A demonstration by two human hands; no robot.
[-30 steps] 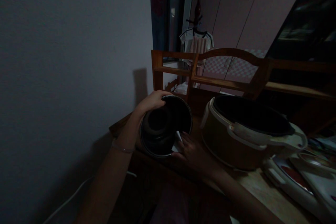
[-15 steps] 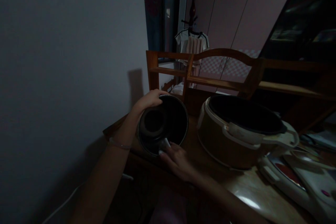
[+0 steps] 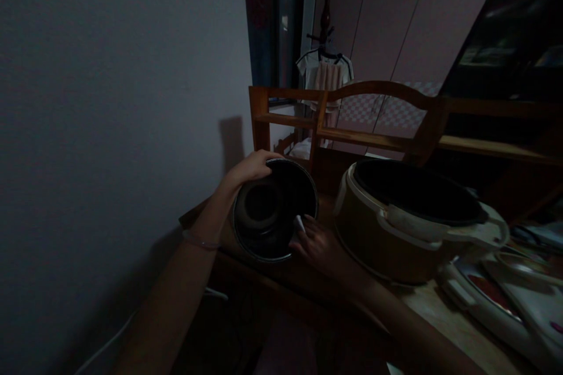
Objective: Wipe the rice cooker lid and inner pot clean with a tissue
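A dark, round inner pot [image 3: 266, 234] is tilted on the wooden desk with its mouth facing me. My left hand [image 3: 251, 167] is closed over its upper left rim, thumb on the inside. At the pot's lower right side, my right hand [image 3: 317, 246] pinches a small white wad [image 3: 299, 224], cloth or tissue, too dim to tell. The wad sits at the pot's mouth near the inner wall; whether it touches the wall is unclear. Right of the pot stands a pale-rimmed cooker [image 3: 382, 246], its top uncovered and dark inside.
A white appliance part like a lid [image 3: 488, 299] lies at the right on the desk. Behind the pot rises a wooden shelf rail [image 3: 365, 136]. A bare wall [image 3: 132, 99] bounds the left. A white cable [image 3: 105, 343] hangs low at left.
My right hand has moved with the white wad from the pot's lower rim to its right side. The left hand keeps its hold on the rim. The view has shifted slightly.
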